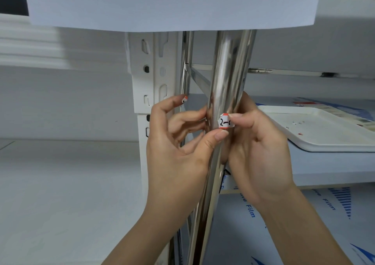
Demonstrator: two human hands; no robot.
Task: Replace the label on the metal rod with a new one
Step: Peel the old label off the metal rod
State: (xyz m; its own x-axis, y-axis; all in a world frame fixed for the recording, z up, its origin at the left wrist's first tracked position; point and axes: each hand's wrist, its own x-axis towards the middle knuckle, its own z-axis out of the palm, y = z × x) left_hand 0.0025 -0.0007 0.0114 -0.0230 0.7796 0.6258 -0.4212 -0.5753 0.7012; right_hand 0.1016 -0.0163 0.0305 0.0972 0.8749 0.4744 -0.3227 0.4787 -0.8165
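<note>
A shiny metal rod (227,77) runs upright through the middle of the head view. On it, at hand height, sits a small white label (224,122) with red edges and black handwriting. My left hand (178,142) wraps the rod from the left, its thumb pressing just under the label. My right hand (255,142) holds the rod from the right, its thumb tip on the label's right edge. A second small red-and-white label (184,99) sticks to the tip of my left index finger.
A white slotted shelf upright (150,77) stands just left of the rod, with a thinner metal rod (185,61) beside it. A white tray (324,130) with small paper scraps lies on the shelf at right. A white sheet (172,2) hangs across the top.
</note>
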